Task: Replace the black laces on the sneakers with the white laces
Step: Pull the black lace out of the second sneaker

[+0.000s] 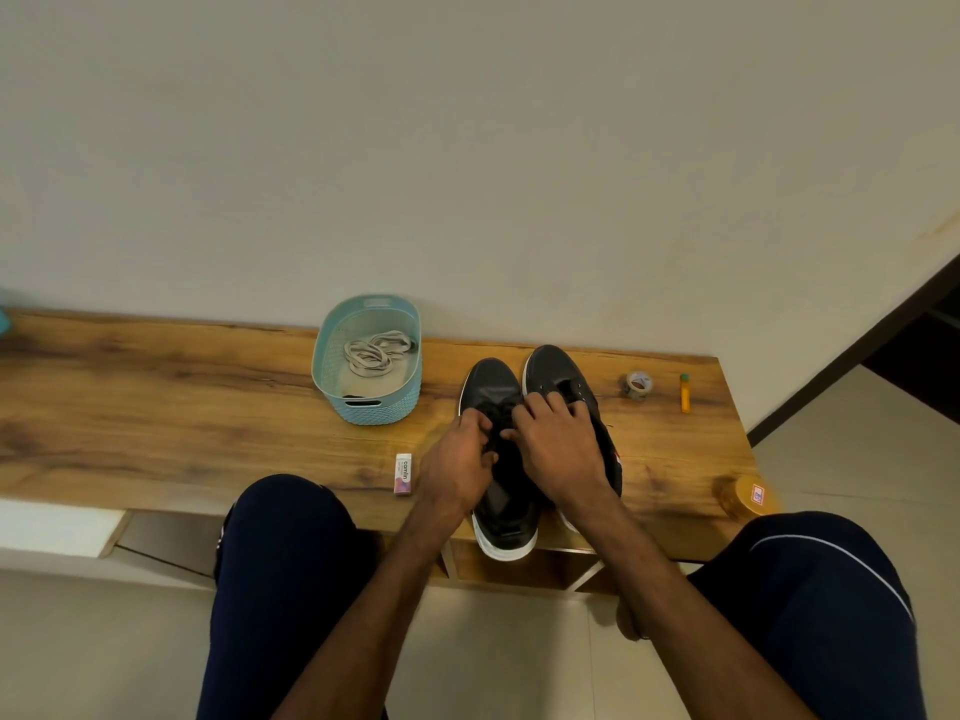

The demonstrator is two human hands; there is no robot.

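Removal barely begun, in my judgement. Left hand [457, 457] pinches the black laces [501, 410] of the left sneaker [491, 381]. Right hand [560, 449] rests spread on the right sneaker [551, 367]. White laces [374, 351] lie unused in the teal basket [363, 410], beyond the left hand.

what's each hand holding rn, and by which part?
Left hand pinches the black lace at the eyelet rows of the nearer black white-soled sneaker. Right hand lies over the lacing; its grip cannot be told.

Left sneaker [493, 387] lies under left hand [460, 459], right sneaker [550, 366] under right hand [558, 444]. Basket [324, 356], laces [374, 353] inside, is noted beyond-left of left hand; eraser [403, 473] just left. Tape roll [638, 385] is noted right of right hand.
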